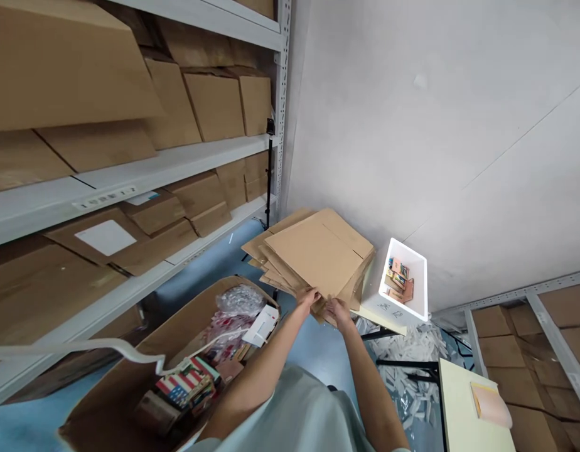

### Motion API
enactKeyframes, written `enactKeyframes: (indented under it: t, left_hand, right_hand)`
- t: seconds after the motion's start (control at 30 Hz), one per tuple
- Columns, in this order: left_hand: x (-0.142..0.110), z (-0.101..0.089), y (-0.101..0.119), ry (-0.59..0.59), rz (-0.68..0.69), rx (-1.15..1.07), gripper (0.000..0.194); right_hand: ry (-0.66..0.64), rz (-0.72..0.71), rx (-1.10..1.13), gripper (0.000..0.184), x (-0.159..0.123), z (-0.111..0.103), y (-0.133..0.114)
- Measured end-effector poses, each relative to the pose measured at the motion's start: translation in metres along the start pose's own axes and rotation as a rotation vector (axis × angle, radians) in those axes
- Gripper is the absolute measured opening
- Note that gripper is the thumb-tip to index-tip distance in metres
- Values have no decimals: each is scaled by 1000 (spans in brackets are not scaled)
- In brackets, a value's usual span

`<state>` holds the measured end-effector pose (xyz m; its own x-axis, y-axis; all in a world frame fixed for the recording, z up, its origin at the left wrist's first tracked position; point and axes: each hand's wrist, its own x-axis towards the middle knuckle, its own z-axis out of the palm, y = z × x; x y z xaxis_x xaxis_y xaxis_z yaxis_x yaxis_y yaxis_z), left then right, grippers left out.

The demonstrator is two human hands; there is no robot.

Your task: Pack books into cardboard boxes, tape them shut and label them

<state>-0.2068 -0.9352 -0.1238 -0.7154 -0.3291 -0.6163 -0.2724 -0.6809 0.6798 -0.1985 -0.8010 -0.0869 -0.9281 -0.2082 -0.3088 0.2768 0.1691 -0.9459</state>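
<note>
Flattened brown cardboard sheets (pixel 318 257) mid-frame: I'd keep my left hand (pixel 309 296) and right hand (pixel 338 309) pinched shut on the top sheet's near edge, peeling one only.

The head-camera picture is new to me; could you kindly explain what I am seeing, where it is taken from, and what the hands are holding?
There is no machine here: a person wears a camera on the head, looking forward and down, so the two bare arms reaching in from the bottom are their own. The left hand and right hand both grip the near edge of a stack of flattened cardboard boxes. Beside the stack sits a white bin with small colourful packets, on a pale table. Lower left is an open cardboard carton holding packaged goods and bubble wrap. Metal shelves on the left carry more cardboard boxes. A second pale table shows at lower right.
</note>
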Motion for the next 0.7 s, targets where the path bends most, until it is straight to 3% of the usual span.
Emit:
enactKeyframes:
  t: [0.13, 0.23, 0.4, 0.57, 0.63, 0.7]
  left_hand:
    - [-4, 3, 13, -29, -93, -52, 27]
    - [1, -4, 45, -19, -84, -130, 7]
    - [10, 2, 95, -45, -54, -244, 20]
    - [-25, 54, 91, -227, -119, -425, 29]
    - [-46, 84, 81, -324, -218, -504, 37]
    - [-66, 116, 69, -408, -312, -470, 42]
  right_hand:
    - [150, 20, 107, 50, 11, -7, -11]
    - [226, -27, 174, 54, 13, -15, -28]
    - [240, -132, 257, 47, -20, -37, -46]
    - [197, -150, 385, 55, -88, -78, -27]
    - [297, -124, 399, 64, -113, -110, -11]
    - [490, -99, 416, 77, -136, -156, 2]
